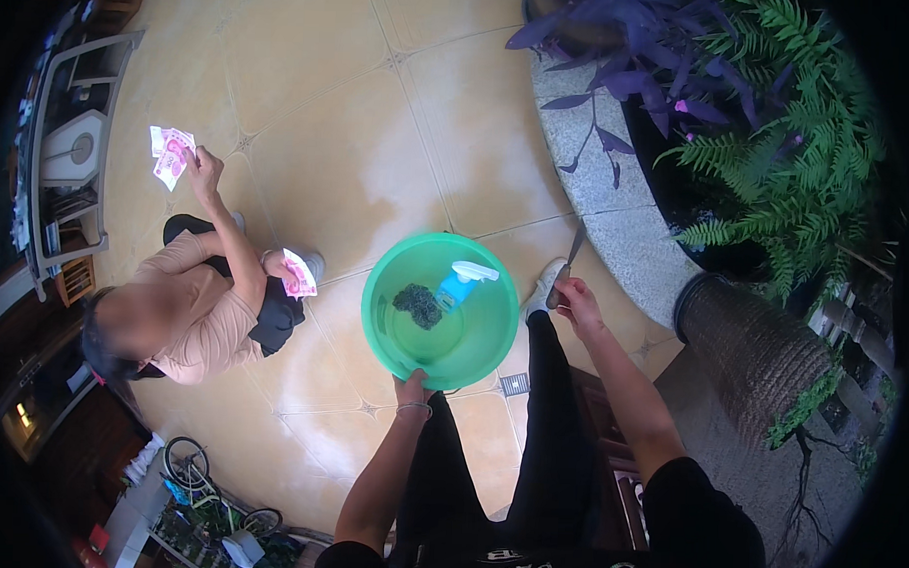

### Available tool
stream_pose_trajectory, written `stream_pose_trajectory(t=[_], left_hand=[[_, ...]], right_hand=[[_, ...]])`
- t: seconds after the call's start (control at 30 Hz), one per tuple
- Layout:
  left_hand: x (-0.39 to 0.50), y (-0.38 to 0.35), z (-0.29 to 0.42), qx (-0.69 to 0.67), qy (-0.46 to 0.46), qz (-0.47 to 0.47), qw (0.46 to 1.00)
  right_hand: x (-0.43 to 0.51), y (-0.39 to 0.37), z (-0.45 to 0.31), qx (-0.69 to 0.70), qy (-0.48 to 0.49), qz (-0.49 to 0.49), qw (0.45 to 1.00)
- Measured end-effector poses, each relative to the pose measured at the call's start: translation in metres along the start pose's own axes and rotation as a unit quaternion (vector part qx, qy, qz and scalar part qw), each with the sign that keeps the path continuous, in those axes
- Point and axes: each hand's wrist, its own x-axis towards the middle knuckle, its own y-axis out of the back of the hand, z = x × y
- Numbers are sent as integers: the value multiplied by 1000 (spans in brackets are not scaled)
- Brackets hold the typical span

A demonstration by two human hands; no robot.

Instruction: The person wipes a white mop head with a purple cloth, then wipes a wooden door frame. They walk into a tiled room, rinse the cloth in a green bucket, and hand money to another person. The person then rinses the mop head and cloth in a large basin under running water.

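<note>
My left hand (pixel 413 391) grips the near rim of a green plastic basin (pixel 440 311). Inside the basin lie a dark, curly scouring pad or pads (pixel 418 306) and a blue spray bottle (pixel 455 290) with a white trigger head, leaning against the side. To the right of the basin, my right hand (pixel 578 303) is closed on the handle of a knife-like tool (pixel 571 258), its dark, narrow blade pointing away from me. The exact kind of tool is not clear.
At the left a person (pixel 206 298) holds pink banknotes (pixel 175 156) in both hands. A curved stone planter edge (pixel 615 192) with purple plants and ferns borders the right, beside a large ribbed pot (pixel 752 362). A bicycle (pixel 222 494) stands lower left; a floor drain (pixel 515 384) lies near my legs.
</note>
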Motion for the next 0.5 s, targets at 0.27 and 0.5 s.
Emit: stream_pose_trajectory(t=[0.27,0.5], left_hand=[[1,-21,-6,68,3,29,997],[2,-54,-20,114,9,-5,993]], right_hand=[[95,218,47,-45,-116,351,928],[190,337,95,-210,-142,412,875]])
